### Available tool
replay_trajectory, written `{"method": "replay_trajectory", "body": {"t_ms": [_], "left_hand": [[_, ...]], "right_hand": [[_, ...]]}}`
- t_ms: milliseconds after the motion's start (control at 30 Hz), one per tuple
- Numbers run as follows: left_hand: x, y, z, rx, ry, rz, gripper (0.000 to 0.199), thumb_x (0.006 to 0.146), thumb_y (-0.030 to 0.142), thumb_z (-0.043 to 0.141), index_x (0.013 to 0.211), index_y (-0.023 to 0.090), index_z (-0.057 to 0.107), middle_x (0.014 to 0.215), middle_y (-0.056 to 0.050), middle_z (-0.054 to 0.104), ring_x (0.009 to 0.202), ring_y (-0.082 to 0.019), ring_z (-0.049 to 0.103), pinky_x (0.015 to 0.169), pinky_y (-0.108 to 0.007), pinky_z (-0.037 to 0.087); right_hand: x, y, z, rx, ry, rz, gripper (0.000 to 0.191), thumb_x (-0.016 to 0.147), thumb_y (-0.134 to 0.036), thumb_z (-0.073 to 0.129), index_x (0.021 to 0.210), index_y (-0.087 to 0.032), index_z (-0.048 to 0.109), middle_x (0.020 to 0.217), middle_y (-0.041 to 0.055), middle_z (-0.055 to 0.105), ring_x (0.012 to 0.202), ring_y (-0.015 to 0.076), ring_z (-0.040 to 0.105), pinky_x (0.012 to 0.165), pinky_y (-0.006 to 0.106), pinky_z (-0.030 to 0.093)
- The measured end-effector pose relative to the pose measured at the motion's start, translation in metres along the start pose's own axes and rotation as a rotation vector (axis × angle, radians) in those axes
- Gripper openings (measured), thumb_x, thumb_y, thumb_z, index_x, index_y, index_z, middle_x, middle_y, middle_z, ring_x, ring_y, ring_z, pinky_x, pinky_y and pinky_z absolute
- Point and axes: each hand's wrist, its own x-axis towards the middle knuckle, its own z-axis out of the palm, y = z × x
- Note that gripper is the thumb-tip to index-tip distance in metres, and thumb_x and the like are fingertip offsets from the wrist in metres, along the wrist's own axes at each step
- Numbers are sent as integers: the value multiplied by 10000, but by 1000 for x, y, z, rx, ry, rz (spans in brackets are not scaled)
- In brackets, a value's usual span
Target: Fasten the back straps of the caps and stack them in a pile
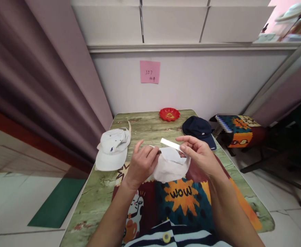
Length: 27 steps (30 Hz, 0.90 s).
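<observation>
On the wall beyond the tabletop (pixel 96 209), a pink note (pixel 149 72) reads "357". Over the mat (pixel 181 202), lettered "WOW", I hold a white cap (pixel 169 172). My left hand (pixel 144 159), back upward, has its fingers curled closed on the cap's edge; my right hand (pixel 198 150), turned inward, pinches the white strap (pixel 170 144).

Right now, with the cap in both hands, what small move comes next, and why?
I'd probably bring the white strap toward the left hand: its free end sticks out loose, pointing that way from the right hand, while the left hand steadies the held cap's other side.
</observation>
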Motion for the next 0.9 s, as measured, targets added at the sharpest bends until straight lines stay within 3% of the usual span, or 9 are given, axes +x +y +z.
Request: {"method": "replay_trajectory", "body": {"t_ms": [133,233,333,533,633,767,900], "left_hand": [[-2,-4,0,56,16,18,212,908,156,568,1108,185,631,956,-78,731,928,-220,687,1098,-503,382],[-5,-6,3,0,34,-66,246,909,172,581,1152,199,606,999,-72,734,945,-218,688,1116,-512,359],[-9,-8,7,-130,69,-193,243,900,198,614,1140,204,576,966,-51,726,897,-202,691,1113,-482,368],[-9,-5,5,-308,16,-390,187,877,253,637,1051,225,575,900,-34,701,904,-215,673,1067,-447,405],[-7,-1,5,-344,8,-398,166,880,255,623,1041,235,588,911,-29,705,894,-212,674,1081,-443,389],[-9,7,6,-254,127,-401,150,847,278,673,979,217,636,999,-89,708,1016,-259,638,1003,-426,427],[-13,18,6,-360,109,-561,102,846,317,690,830,220,666,784,-40,681,740,-195,614,754,-318,473]], "right_hand": [[-4,4,2,145,4,50,403,800,-369,768,1166,-226,675,774,-10,617,630,112,582,584,245,467],[3,17,13,235,4,142,400,740,-350,794,1100,-217,684,818,-6,626,620,95,558,585,237,471],[12,38,30,262,-3,213,343,705,-377,790,969,-193,672,708,-30,585,560,78,477,530,209,405],[19,66,60,118,-15,93,334,749,-450,743,922,-169,695,592,-54,490,519,84,368,489,222,288],[18,65,62,-47,-2,-20,324,795,-467,698,916,-169,735,678,-9,583,613,121,458,558,237,359],[18,61,55,-204,44,-123,290,825,-449,668,868,-172,743,785,19,654,753,161,543,671,249,416],[16,60,52,-112,28,-57,293,804,-452,689,811,-160,717,647,-16,558,616,120,461,569,231,356]]}}
